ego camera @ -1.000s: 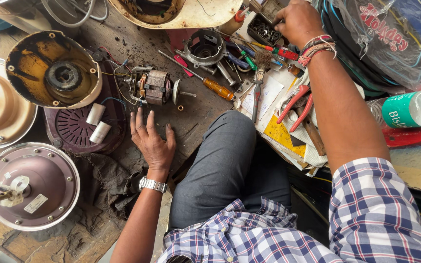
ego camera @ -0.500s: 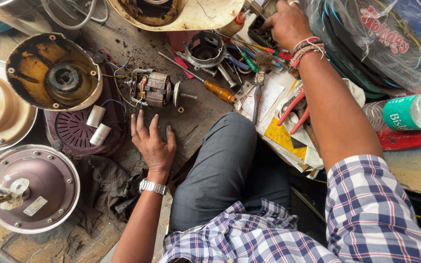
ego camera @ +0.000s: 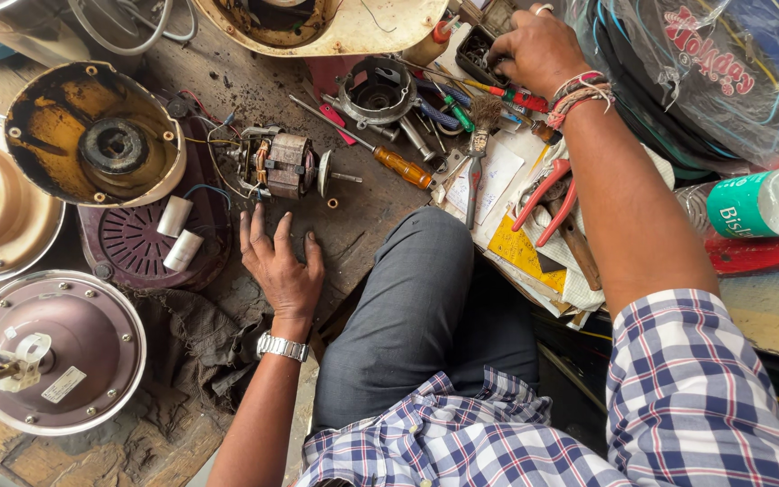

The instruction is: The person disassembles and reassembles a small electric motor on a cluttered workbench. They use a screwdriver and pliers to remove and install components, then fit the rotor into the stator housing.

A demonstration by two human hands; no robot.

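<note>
The left hand [ego camera: 279, 266] lies flat on the bench [ego camera: 367, 212] at centre frame, fingers spread wide, holding nothing. Just above its fingertips sits a small motor [ego camera: 283, 165] with copper windings, its shaft pointing right; a small ring [ego camera: 332, 203] lies just beside it on the bench.

The right hand [ego camera: 538, 50] is up at the top of the frame, right of centre, fingers curled down into a small dark tray [ego camera: 478, 54]. I cannot tell whether it grips anything there.

Between the two hands, an orange-handled screwdriver [ego camera: 398, 165] lies slantwise, and above it a round metal housing [ego camera: 376, 90]. Red-handled pliers [ego camera: 545, 194] rest on papers right of centre, close under the right forearm.

At the upper left a rusty yellow cover [ego camera: 92, 135] lies open side up. Below it is a maroon grille [ego camera: 142, 239] with two white cylinders [ego camera: 178, 233] on it. A maroon dome [ego camera: 47, 352] sits at the lower left. At the right edge a green-labelled bottle [ego camera: 768, 203] lies on its side.
</note>
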